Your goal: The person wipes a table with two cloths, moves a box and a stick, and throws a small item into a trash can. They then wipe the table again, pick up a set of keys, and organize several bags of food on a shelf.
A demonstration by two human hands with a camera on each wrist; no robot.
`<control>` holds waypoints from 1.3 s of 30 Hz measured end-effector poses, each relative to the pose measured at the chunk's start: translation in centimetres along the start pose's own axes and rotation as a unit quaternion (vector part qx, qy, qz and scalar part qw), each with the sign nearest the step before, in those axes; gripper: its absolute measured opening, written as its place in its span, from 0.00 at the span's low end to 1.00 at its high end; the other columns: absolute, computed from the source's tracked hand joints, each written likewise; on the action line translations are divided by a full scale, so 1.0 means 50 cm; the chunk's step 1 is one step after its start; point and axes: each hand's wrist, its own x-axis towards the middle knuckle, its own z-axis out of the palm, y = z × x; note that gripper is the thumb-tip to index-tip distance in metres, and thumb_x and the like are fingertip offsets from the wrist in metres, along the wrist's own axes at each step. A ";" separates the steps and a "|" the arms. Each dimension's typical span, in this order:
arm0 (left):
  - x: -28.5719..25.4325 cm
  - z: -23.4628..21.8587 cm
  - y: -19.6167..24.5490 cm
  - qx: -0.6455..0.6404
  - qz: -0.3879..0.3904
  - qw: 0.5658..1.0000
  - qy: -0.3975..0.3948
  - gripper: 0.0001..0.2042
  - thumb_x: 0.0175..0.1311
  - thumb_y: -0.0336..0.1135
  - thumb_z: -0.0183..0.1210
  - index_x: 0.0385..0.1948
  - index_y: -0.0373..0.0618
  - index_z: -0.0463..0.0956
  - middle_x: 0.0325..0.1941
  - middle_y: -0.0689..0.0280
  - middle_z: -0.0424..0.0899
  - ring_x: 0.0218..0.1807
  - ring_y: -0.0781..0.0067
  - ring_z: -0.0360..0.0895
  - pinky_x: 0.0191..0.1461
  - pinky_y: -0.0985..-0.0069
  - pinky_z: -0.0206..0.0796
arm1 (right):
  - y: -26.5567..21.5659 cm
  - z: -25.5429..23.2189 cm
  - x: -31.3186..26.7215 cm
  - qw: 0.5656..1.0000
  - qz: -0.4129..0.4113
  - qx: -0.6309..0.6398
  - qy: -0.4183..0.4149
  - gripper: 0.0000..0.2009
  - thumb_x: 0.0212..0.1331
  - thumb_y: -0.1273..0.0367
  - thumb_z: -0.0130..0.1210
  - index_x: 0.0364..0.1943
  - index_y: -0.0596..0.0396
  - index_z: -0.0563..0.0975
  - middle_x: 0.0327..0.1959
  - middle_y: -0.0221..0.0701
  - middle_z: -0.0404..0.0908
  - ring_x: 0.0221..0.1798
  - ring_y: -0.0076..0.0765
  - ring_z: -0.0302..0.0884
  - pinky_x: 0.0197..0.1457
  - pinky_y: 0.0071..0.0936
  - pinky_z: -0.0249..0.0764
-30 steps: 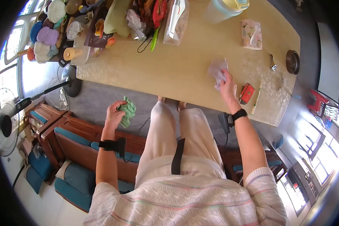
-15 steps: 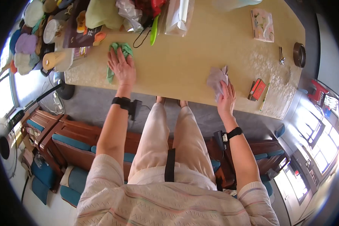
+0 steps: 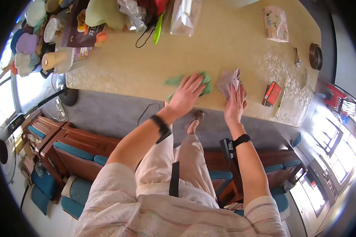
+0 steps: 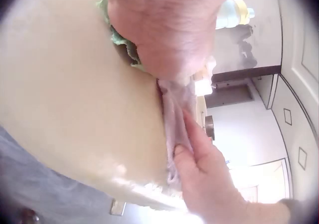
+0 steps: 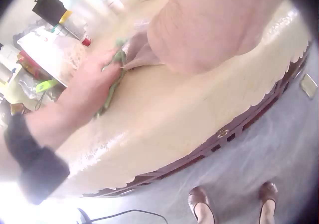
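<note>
My left hand (image 3: pixel 187 94) presses a green cloth (image 3: pixel 205 83) onto the tabletop, fingers extended over it. To its right, my right hand (image 3: pixel 234 106) rests on a crumpled greyish-purple cloth (image 3: pixel 224 82) near the table's front edge, its fingers stretched out along the cloth. The two cloths lie close together. In the left wrist view, the purple cloth (image 4: pixel 174 119) shows beyond my left hand, with the right thumb at its edge. From the right wrist, the green cloth (image 5: pixel 112 92) is partly covered by the left hand.
A red box (image 3: pixel 273 94) lies right of the hands on the table (image 3: pixel 138 71). Farther right are a tissue pack (image 3: pixel 275 24) and a round brown dish (image 3: pixel 315 57). Bags and a green-handled tool (image 3: pixel 158 29) crowd the back left. A wooden sofa (image 3: pixel 83 142) stands behind me.
My left hand brought the green cloth from off the table onto its left part, then slid it right toward the purple cloth. My right hand shifted slightly, its cloth now lying on the table.
</note>
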 end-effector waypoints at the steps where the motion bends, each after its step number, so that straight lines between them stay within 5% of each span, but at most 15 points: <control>1: -0.043 -0.010 -0.005 0.009 -0.003 1.000 -0.013 0.19 0.47 0.24 0.51 0.46 0.40 0.71 0.61 0.56 0.62 0.66 0.54 0.54 0.66 0.58 0.46 | 0.000 -0.001 -0.001 1.000 0.005 0.006 0.004 0.27 0.53 0.76 0.43 0.61 0.43 0.59 0.66 0.33 0.54 0.70 0.40 0.45 0.59 0.47 0.51; 5: -0.071 -0.038 -0.005 0.020 -0.010 1.000 0.002 0.18 0.50 0.23 0.50 0.47 0.40 0.71 0.57 0.57 0.68 0.62 0.54 0.61 0.62 0.63 0.54 | 0.028 -0.015 0.015 0.993 -0.052 0.080 0.076 0.25 0.48 0.79 0.46 0.54 0.45 0.68 0.59 0.34 0.65 0.63 0.42 0.57 0.57 0.41 0.57; 6: -0.045 -0.050 0.005 -0.119 -0.120 0.985 0.044 0.17 0.52 0.24 0.50 0.47 0.39 0.71 0.53 0.56 0.71 0.58 0.54 0.66 0.59 0.67 0.58 | 0.043 -0.020 0.026 0.986 -0.082 0.117 0.086 0.23 0.46 0.79 0.47 0.51 0.47 0.71 0.56 0.34 0.68 0.60 0.43 0.60 0.56 0.39 0.60; 7: -0.021 -0.065 0.011 -0.254 -0.228 0.936 0.082 0.16 0.54 0.26 0.51 0.47 0.37 0.71 0.48 0.56 0.75 0.53 0.54 0.70 0.56 0.71 0.62 | 0.060 -0.027 0.040 0.986 -0.080 0.118 0.087 0.23 0.46 0.79 0.47 0.51 0.47 0.71 0.56 0.34 0.68 0.60 0.43 0.60 0.56 0.39 0.60; 9: 0.036 -0.099 -0.008 -0.554 -0.378 0.723 0.167 0.14 0.56 0.27 0.51 0.45 0.38 0.73 0.44 0.53 0.77 0.43 0.52 0.74 0.49 0.74 0.66 | 0.098 -0.046 0.073 0.975 -0.016 0.214 0.053 0.20 0.47 0.76 0.47 0.48 0.45 0.73 0.54 0.33 0.70 0.59 0.42 0.60 0.56 0.51 0.58; 11: 0.033 -0.120 -0.075 -0.573 -0.358 0.713 0.185 0.16 0.55 0.28 0.54 0.47 0.39 0.71 0.44 0.51 0.76 0.45 0.54 0.72 0.49 0.71 0.65 | 0.114 -0.041 0.092 0.991 0.032 0.126 0.030 0.21 0.48 0.75 0.47 0.50 0.44 0.70 0.56 0.32 0.67 0.61 0.42 0.58 0.57 0.50 0.57; 12: 0.012 -0.135 -0.107 -0.327 -0.289 0.881 0.183 0.17 0.55 0.29 0.53 0.48 0.38 0.70 0.47 0.50 0.74 0.48 0.54 0.70 0.52 0.68 0.63 | 0.115 -0.029 0.096 0.992 0.021 0.094 0.075 0.22 0.48 0.75 0.47 0.52 0.43 0.69 0.58 0.32 0.65 0.62 0.41 0.56 0.57 0.51 0.56; 13: -0.001 -0.147 -0.135 -0.048 -0.189 0.967 0.164 0.17 0.55 0.30 0.53 0.48 0.37 0.69 0.49 0.49 0.72 0.51 0.53 0.69 0.54 0.66 0.61 | 0.115 -0.018 0.104 0.990 0.012 0.064 0.123 0.24 0.49 0.75 0.47 0.54 0.43 0.67 0.60 0.32 0.62 0.64 0.41 0.55 0.58 0.52 0.54; 16: -0.038 -0.161 -0.136 0.157 -0.229 0.940 0.198 0.20 0.56 0.33 0.52 0.51 0.34 0.66 0.57 0.49 0.65 0.58 0.49 0.62 0.60 0.62 0.55 | 0.098 0.010 0.096 0.990 0.050 0.020 0.132 0.26 0.49 0.74 0.47 0.57 0.42 0.63 0.63 0.31 0.57 0.67 0.41 0.50 0.59 0.54 0.50; 20: 0.007 -0.052 -0.094 0.172 -0.185 0.957 0.143 0.26 0.58 0.38 0.52 0.58 0.37 0.58 0.65 0.51 0.55 0.66 0.48 0.50 0.66 0.58 0.46 | 0.105 0.015 0.097 0.988 0.044 0.027 0.144 0.26 0.49 0.74 0.46 0.57 0.41 0.64 0.63 0.32 0.58 0.66 0.40 0.51 0.61 0.48 0.47; 23: 0.073 0.008 -0.067 0.200 -0.171 0.945 0.192 0.25 0.58 0.36 0.51 0.57 0.36 0.58 0.65 0.51 0.55 0.66 0.46 0.51 0.65 0.55 0.45 | 0.104 0.017 0.095 0.989 0.044 0.028 0.136 0.27 0.48 0.73 0.48 0.57 0.41 0.63 0.64 0.31 0.56 0.68 0.41 0.49 0.59 0.56 0.48; 25: 0.147 0.051 -0.012 0.144 -0.130 0.973 0.128 0.25 0.56 0.33 0.51 0.56 0.35 0.59 0.64 0.51 0.56 0.65 0.46 0.52 0.65 0.55 0.45 | 0.102 0.009 0.097 0.989 0.043 0.035 0.133 0.27 0.48 0.73 0.48 0.57 0.41 0.63 0.64 0.31 0.57 0.68 0.40 0.48 0.59 0.56 0.48; 32: 0.378 0.047 -0.058 0.165 -0.052 0.974 0.145 0.19 0.55 0.26 0.48 0.51 0.34 0.64 0.62 0.52 0.60 0.63 0.48 0.55 0.63 0.57 0.49 | 0.107 0.015 0.094 0.989 0.043 0.046 0.136 0.26 0.48 0.73 0.48 0.57 0.40 0.64 0.63 0.31 0.58 0.68 0.41 0.49 0.59 0.56 0.48; 36: 0.123 0.039 0.020 0.120 -0.089 0.988 0.031 0.21 0.54 0.23 0.46 0.53 0.33 0.63 0.64 0.51 0.56 0.67 0.49 0.50 0.65 0.55 0.46 | 0.107 0.005 0.099 0.989 0.037 0.056 0.130 0.27 0.48 0.73 0.47 0.57 0.40 0.63 0.64 0.30 0.56 0.68 0.41 0.48 0.59 0.56 0.47; 39: 0.072 0.020 0.039 0.115 -0.108 0.988 -0.002 0.22 0.53 0.22 0.46 0.54 0.32 0.62 0.65 0.52 0.55 0.67 0.49 0.50 0.65 0.56 0.47 | 0.107 0.007 0.091 0.991 0.045 0.058 0.113 0.27 0.48 0.74 0.47 0.58 0.40 0.63 0.65 0.29 0.56 0.68 0.41 0.48 0.59 0.57 0.47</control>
